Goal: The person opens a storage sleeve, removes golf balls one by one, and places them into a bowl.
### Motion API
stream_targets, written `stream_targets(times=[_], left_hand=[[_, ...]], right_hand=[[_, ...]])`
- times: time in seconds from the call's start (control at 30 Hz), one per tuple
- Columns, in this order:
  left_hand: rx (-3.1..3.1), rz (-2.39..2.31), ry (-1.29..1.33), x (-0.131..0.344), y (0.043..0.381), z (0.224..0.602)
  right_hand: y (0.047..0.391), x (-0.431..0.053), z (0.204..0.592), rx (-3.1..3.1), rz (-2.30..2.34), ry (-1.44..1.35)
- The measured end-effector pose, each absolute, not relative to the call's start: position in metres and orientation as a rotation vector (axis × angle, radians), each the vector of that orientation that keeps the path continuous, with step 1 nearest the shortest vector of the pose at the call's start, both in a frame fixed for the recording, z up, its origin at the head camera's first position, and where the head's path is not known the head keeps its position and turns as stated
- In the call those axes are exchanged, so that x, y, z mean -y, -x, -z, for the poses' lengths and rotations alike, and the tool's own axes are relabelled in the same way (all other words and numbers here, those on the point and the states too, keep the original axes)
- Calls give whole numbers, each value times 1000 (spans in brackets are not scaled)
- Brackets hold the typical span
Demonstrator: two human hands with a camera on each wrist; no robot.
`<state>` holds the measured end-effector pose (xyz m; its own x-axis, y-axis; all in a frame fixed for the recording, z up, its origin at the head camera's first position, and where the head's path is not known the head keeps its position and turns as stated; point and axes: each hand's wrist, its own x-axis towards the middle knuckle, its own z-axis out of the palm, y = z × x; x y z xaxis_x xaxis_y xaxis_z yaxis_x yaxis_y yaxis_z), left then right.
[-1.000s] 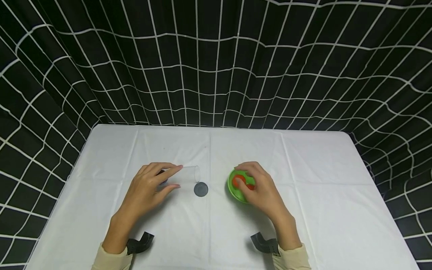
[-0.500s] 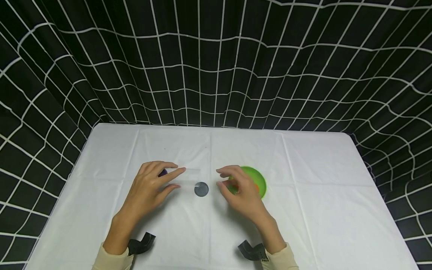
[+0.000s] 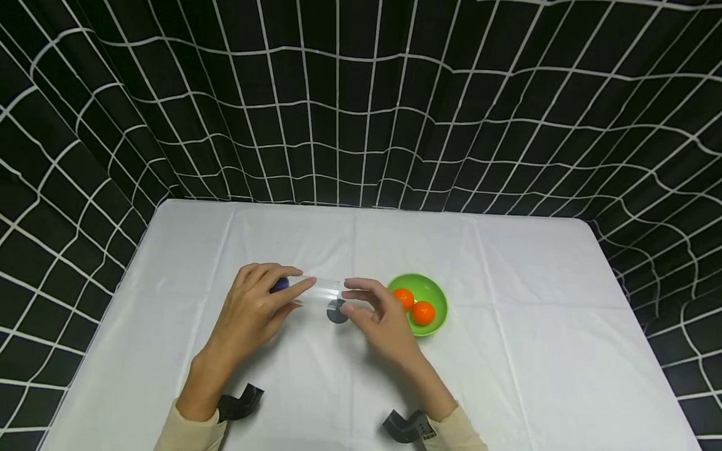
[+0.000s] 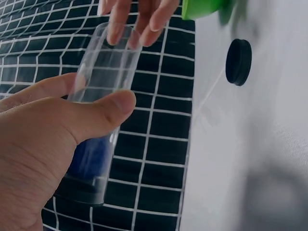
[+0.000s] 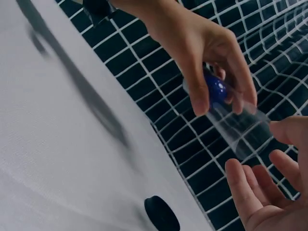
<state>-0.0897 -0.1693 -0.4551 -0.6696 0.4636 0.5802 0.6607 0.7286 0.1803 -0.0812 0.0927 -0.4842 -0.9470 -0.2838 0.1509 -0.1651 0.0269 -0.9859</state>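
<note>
A clear plastic tube (image 3: 323,289) lies sideways in my left hand (image 3: 246,316), gripped between thumb and fingers above the table. Inside it, near the dark closed end, sits a blue ball (image 5: 217,89). My right hand (image 3: 383,322) is at the tube's uncapped end, its fingers spread and loosely bent around the rim. In the right wrist view its thumb appears to meet the rim, with no ball in the hand. A round dark lid (image 3: 336,312) lies on the table below, partly covered by the right fingertips in the head view.
A green bowl (image 3: 430,282) stands just right of my right hand, holding two orange balls (image 3: 423,312). White cloth covers the table (image 3: 536,326). Black curtain with a white grid (image 3: 361,125) hangs behind and at both sides.
My right hand has moved left from the bowl to the tube's end, uncovering both orange balls. The left hand keeps its grip on the tube, nearly in place.
</note>
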Motion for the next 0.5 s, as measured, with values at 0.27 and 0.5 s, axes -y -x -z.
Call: stream_targets(times=[0.27,0.5], left_hand=[[2398,510,841,170,90,451],[2407,521,854,173,89,449]], right_hand=[[84,-90,481,-2082,2105,381],[83,-91,485,-2094,2107,383]])
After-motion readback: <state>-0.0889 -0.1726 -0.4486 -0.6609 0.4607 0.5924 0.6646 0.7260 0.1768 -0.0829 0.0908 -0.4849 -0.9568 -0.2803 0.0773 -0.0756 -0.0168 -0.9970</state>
